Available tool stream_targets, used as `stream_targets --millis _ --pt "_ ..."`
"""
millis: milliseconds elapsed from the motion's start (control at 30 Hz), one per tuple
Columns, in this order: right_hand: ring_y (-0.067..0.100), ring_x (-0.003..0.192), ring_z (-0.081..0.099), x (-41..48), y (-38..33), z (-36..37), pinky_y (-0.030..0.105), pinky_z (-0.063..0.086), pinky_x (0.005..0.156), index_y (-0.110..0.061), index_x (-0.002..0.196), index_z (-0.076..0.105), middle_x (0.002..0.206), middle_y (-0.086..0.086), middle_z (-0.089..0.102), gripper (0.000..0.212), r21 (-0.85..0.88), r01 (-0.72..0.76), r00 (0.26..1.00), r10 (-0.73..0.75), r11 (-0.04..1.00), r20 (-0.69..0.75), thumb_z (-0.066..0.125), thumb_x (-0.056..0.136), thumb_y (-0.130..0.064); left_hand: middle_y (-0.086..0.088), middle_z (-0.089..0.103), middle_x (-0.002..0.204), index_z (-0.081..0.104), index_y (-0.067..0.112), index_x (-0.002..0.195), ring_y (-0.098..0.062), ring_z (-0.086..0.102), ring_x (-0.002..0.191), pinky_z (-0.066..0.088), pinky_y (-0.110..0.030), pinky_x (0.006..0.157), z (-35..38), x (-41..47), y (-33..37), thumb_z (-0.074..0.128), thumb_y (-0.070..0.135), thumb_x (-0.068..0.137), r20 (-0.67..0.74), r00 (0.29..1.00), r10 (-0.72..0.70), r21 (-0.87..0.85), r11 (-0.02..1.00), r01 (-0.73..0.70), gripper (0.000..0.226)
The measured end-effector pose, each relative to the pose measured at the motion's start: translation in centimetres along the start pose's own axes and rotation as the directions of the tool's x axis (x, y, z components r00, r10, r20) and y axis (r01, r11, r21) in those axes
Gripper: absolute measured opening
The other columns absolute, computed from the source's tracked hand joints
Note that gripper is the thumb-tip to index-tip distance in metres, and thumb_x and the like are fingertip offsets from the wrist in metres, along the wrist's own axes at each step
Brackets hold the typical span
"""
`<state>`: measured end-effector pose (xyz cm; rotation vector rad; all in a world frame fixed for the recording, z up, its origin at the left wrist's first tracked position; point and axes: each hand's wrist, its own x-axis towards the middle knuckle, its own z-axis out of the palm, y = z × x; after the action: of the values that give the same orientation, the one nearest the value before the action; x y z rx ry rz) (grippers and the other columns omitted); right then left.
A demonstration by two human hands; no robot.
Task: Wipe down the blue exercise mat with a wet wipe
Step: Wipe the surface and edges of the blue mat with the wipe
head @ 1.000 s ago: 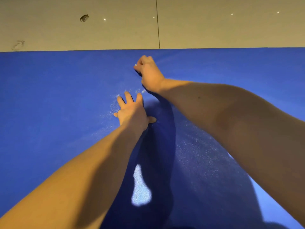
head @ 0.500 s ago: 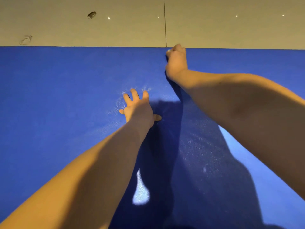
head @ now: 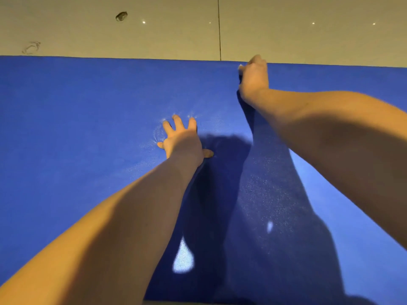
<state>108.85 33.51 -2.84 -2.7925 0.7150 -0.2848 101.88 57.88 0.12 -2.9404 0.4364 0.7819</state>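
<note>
The blue exercise mat (head: 77, 128) fills most of the view, its far edge running along the tiled floor. My left hand (head: 182, 139) lies flat on the mat near the middle, fingers spread and pressing down. My right hand (head: 253, 78) reaches to the mat's far edge with its fingers curled over a wet wipe (head: 241, 67), of which only a small white corner shows at the fingertips. Both forearms stretch out over the mat and cast dark shadows on it.
Beige floor tiles (head: 286, 29) lie beyond the mat, with a dark seam (head: 219, 29) between them. A small dark mark (head: 121, 16) and a faint scuff (head: 30, 47) sit on the floor at the upper left.
My right hand has slid from the mat's middle away and to the right, up to the far edge. My left hand has stayed pressed in place.
</note>
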Motion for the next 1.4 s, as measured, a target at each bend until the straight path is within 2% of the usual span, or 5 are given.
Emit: stream_targets --millis 500,733,933,1167,1400 --pt "0.025 0.075 0.029 -10.7 -7.1 -0.4 0.031 0.033 0.068 -0.017 0.072 0.056 0.080 0.002 0.033 0.031 0.261 0.337 0.852 -0.411 0.905 0.325 0.049 0.098 -0.002 0.006 -0.003 0.167 0.010 0.032 0.160 -0.025 -0.003 0.154 0.045 -0.045 0.101 -0.4 -2.6 -2.6 0.065 0.070 0.083 0.007 0.999 0.047 -0.025 0.999 -0.047 0.102" --pt "0.035 0.099 0.054 -8.0 -1.4 -1.2 0.026 0.031 0.067 -0.002 0.109 0.063 0.103 0.005 0.038 0.018 0.010 -0.091 0.971 0.086 0.996 0.225 0.052 0.095 -0.006 0.007 -0.002 0.166 0.005 0.036 0.160 -0.032 -0.001 0.153 0.046 -0.049 0.104 0.7 -4.7 -6.4 0.066 0.063 0.087 0.077 0.996 -0.036 -0.005 0.999 0.037 0.099" --pt "0.016 0.077 0.033 -11.1 -5.3 -0.9 0.022 0.028 0.068 -0.020 0.076 0.031 0.103 0.006 0.036 0.032 0.061 -0.086 0.981 0.074 0.994 0.182 0.045 0.099 -0.003 0.003 0.009 0.161 0.018 0.033 0.156 -0.034 0.005 0.150 0.048 -0.044 0.084 0.9 -4.7 -6.3 0.071 0.060 0.084 0.057 0.998 -0.017 -0.031 0.999 0.018 0.094" --pt "0.018 0.096 0.029 -16.2 -10.6 0.6 0.036 0.038 0.091 -0.002 0.126 0.056 0.108 0.006 0.029 0.037 0.240 0.216 0.893 -0.291 0.946 0.342 0.053 0.088 0.000 0.008 -0.004 0.166 0.007 0.032 0.160 -0.029 -0.005 0.153 0.042 -0.051 0.105 1.2 -5.5 -7.1 0.065 0.060 0.088 0.044 0.999 0.023 -0.060 0.998 -0.020 0.097" --pt "0.033 0.102 0.045 -15.2 -5.8 -2.5 0.038 0.044 0.077 -0.006 0.104 0.057 0.114 0.018 0.043 0.020 0.136 0.314 0.826 -0.340 0.940 0.449 0.048 0.089 0.003 0.003 -0.004 0.165 0.003 0.036 0.159 -0.037 -0.001 0.151 0.048 -0.049 0.088 1.7 -8.6 -8.7 0.074 0.064 0.080 0.143 0.984 -0.103 -0.046 0.993 0.111 0.110"
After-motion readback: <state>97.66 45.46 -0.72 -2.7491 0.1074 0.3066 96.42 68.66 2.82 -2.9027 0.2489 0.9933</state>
